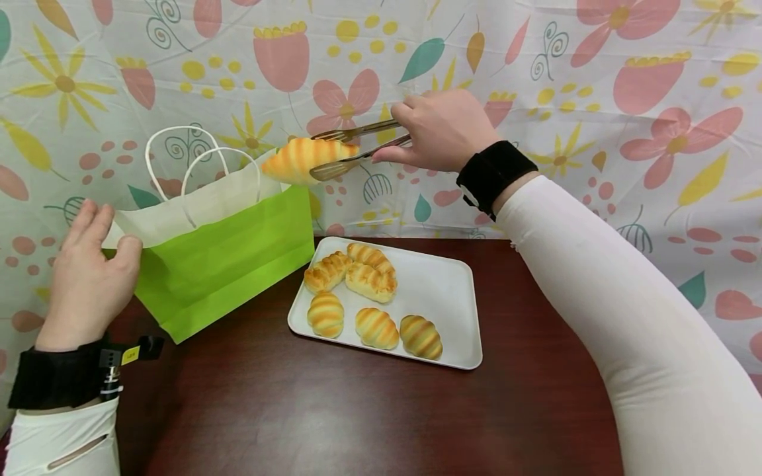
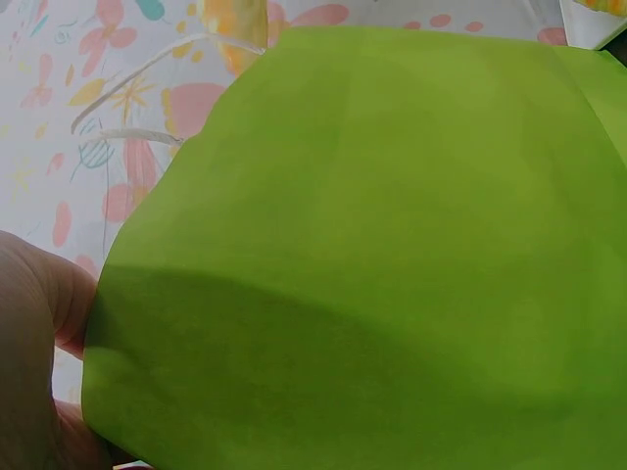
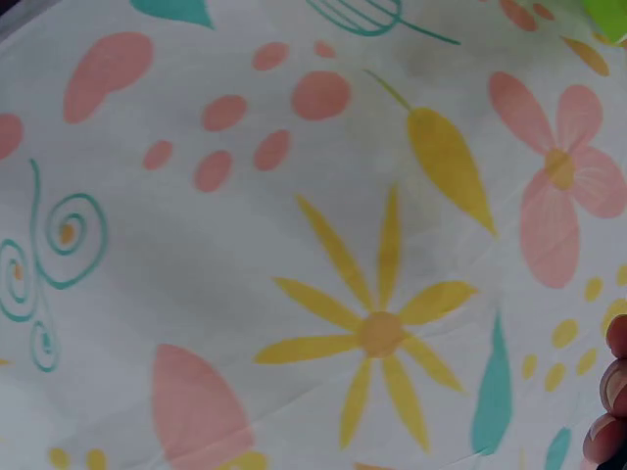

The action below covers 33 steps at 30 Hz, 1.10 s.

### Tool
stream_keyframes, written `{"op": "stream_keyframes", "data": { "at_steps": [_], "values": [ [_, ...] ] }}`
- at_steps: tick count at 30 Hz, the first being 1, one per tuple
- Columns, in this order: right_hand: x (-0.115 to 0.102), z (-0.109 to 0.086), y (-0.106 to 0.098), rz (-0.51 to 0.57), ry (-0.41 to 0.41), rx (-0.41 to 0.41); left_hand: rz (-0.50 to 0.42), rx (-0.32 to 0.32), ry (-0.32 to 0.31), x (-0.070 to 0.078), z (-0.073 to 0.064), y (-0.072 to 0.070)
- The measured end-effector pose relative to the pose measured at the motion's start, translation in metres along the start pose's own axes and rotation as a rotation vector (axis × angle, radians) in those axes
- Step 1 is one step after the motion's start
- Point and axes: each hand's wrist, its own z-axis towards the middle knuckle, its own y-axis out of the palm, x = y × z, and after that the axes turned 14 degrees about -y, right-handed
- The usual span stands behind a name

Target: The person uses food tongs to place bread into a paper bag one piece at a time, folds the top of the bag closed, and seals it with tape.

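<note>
My right hand [image 1: 443, 129] grips metal tongs [image 1: 381, 135] high over the table. Between the tongs' ends is a long ridged croissant-like bread [image 1: 303, 160], golden with pale stripes, held at the right end of the bag's opening. The green paper bag [image 1: 232, 264] stands upright with white inner walls and two white rope handles [image 1: 184, 168]. At its left end my left hand [image 1: 89, 277] holds the side edge between thumb and fingers; the left wrist view shows the thumb [image 2: 73, 304] at the green wall. In the right wrist view only fingertips [image 3: 612, 392] appear, without the tongs.
To the right of the bag, a white tray [image 1: 443, 291] holds several striped bread rolls [image 1: 377, 328]. Both stand on a dark reddish-brown table [image 1: 357, 410]. A flower-patterned cloth [image 1: 595, 99] hangs behind.
</note>
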Motion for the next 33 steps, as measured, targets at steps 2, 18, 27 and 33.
{"op": "stream_keyframes", "data": {
  "at_steps": [2, 18, 27, 33],
  "values": [
    [-0.002, 0.007, -0.002, -0.001, 0.004, -0.017, 0.001, 0.001, 0.001, 0.000, 0.000, 0.000],
    [-0.014, 0.047, -0.011, 0.037, -0.023, -0.157, -0.045, -0.044, 0.044, -0.008, 0.005, -0.001],
    [-0.022, 0.060, -0.008, 0.036, -0.059, -0.171, -0.045, -0.047, 0.035, -0.009, 0.005, -0.002],
    [-0.027, 0.067, -0.006, 0.043, -0.097, -0.196, -0.048, -0.052, 0.033, -0.009, 0.005, -0.003]
  ]
}}
